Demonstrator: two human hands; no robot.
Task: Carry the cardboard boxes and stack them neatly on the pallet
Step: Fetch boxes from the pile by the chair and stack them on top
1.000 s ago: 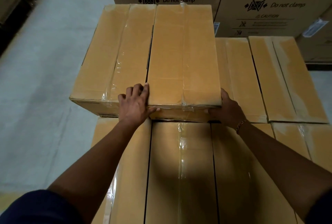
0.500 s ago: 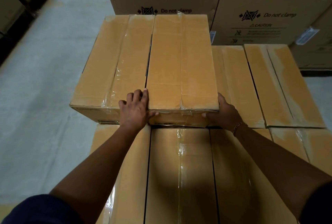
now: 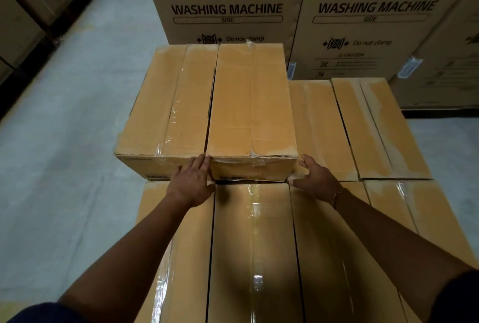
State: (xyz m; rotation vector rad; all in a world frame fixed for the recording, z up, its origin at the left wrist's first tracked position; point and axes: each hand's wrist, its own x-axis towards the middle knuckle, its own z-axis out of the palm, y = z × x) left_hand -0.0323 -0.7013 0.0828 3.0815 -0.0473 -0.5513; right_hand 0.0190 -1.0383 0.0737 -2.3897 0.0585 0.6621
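I see the top box (image 3: 207, 105) resting on the lower layer of boxes (image 3: 254, 258), at its far left. The left hand (image 3: 193, 184) presses straight-fingered on the box's near face, and the right hand (image 3: 315, 180) lies spread at its near right corner. I judge this box placed bar squaring, with most of the second tier unfilled.

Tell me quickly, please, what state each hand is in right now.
Left hand: open, fingers flat against the near face of the top box.
Right hand: open, fingers spread at that box's near right corner, gripping nothing.
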